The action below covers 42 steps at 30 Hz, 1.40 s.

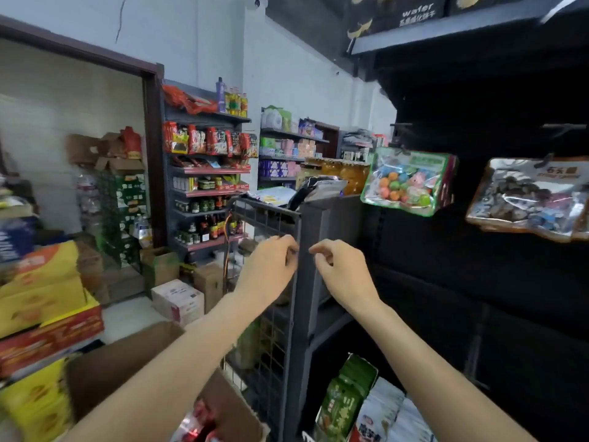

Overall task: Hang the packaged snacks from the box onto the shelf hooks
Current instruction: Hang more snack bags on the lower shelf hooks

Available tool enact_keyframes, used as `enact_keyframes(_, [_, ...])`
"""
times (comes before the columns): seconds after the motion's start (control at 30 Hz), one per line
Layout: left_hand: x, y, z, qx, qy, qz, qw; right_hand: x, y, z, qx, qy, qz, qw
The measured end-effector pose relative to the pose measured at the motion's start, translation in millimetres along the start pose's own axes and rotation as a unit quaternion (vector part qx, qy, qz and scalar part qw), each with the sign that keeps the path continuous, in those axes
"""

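So both hands empty: left hand (271, 263) and right hand (342, 269) loosely curled, hovering by shelf post (310, 250). Snacks down in box (220, 406), near left. Free hook (564, 127) far right. Grab pack by header hole, slide straight on.

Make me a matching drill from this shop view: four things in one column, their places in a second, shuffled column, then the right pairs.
Things
1. bag of coloured sweets
2. green snack bag
3. cardboard box
4. oil bottles

Places
A. on top of the far shelf unit
B. hanging from a hook on the dark shelf
C. low on the dark shelf, bottom of the view
D. lower left, under the left arm

Pairs: 1-B, 2-C, 3-D, 4-A
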<state>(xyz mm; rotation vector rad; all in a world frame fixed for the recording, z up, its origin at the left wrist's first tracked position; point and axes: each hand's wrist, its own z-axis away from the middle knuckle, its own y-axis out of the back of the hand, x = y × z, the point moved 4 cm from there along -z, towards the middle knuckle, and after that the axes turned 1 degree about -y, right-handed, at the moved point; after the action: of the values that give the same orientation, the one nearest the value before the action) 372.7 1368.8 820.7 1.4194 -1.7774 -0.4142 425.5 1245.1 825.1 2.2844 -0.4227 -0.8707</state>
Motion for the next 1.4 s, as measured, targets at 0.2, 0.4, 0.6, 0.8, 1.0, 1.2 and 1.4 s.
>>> enact_keyframes(0.2, [-115.1,-49.3,109.5,-0.111,0.209,0.009,0.972,2.2,-144.3,53.7,-0.219,-0.055,-0.064,0.972])
enact_keyframes(0.4, [-215.1,-88.1,189.9,-0.189,0.366,-0.018,0.911,13.2,-268.9,86.0,-0.393,-0.048,-0.086,0.914])
enact_keyframes(0.6, [-268.3,-115.4,253.8,-0.289,0.473,-0.058,0.830,28.1,-376.2,107.5,-0.567,0.021,-0.008,0.823])
enact_keyframes(0.8, [-281.1,-127.6,283.2,-0.338,0.562,0.004,0.755,32.9,-431.9,144.1,-0.667,0.085,0.038,0.739])
enact_keyframes(1.0, [-293.2,-147.6,295.2,-0.431,0.539,-0.022,0.724,35.5,-443.6,160.9,-0.681,0.141,0.124,0.708])
enact_keyframes(1.2, [-305.0,-153.2,297.6,-0.430,0.537,-0.047,0.725,38.9,-450.7,157.6,-0.592,0.190,0.144,0.770])
enact_keyframes(1.4, [-313.5,-146.3,290.6,-0.351,0.600,0.047,0.717,37.1,-448.4,145.4,-0.588,0.182,0.091,0.783])
